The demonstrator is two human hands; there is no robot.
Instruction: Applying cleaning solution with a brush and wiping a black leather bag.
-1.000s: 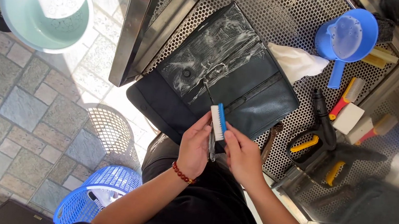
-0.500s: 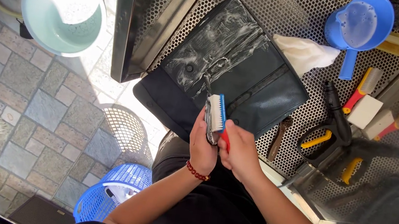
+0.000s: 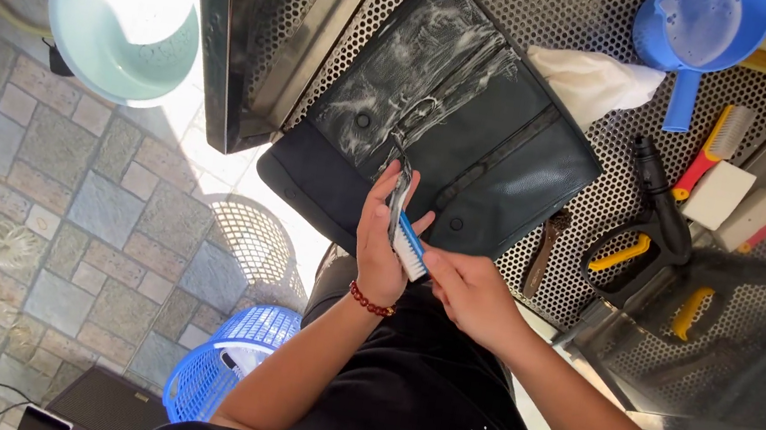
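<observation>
perforated table (image 3: 575, 11) (soapy bag (image 3: 439, 112) on it); both hands (image 3: 383, 245) hold brush (image 3: 406, 229) lengthwise away.

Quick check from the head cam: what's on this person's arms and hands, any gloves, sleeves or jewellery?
No gloves: both the left hand and right hand are bare, and the forearms are uncovered. A red beaded bracelet circles the left wrist. A black short-sleeved top covers the torso.

Perforated metal surface (image 3: 585, 13). Soapy dark bag (image 3: 447, 124) at centre, white cloth (image 3: 590, 79) and blue scoop (image 3: 699, 30) beyond. Brushes (image 3: 717, 144), black spray gun (image 3: 664, 227) to the right.
</observation>
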